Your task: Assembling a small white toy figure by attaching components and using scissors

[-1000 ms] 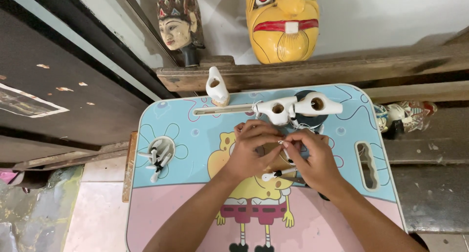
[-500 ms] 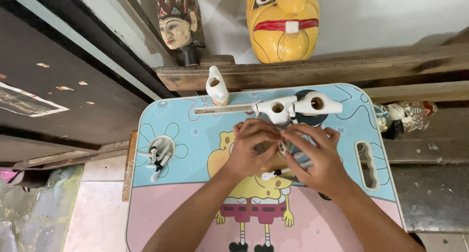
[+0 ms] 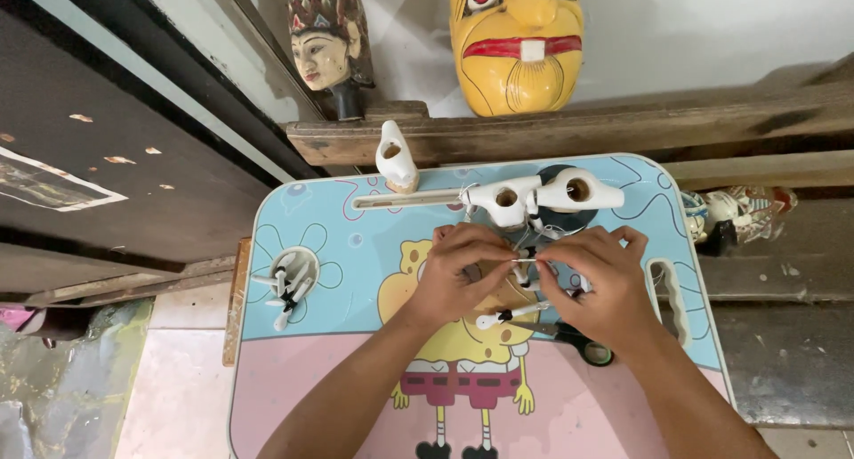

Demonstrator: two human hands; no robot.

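— Two hands meet over the middle of the tray point(image 3: 311, 219). How are they gripping?

— The left hand point(image 3: 463, 277) is curled almost closed, fingertips pinched on a thin pin point(image 3: 525, 261). The right hand point(image 3: 596, 285) pinches the same pin from the other side, its outer fingers spread loosely.

— Where does the pin sit?

— Between the two thumbs, just below the two white pieces point(image 3: 543, 195).

— What lies near the hands?

— A white stick point(image 3: 509, 314) under the left fingers and black scissors point(image 3: 578, 339) under the right palm. A cup of small parts point(image 3: 289, 285) stands well apart at the left
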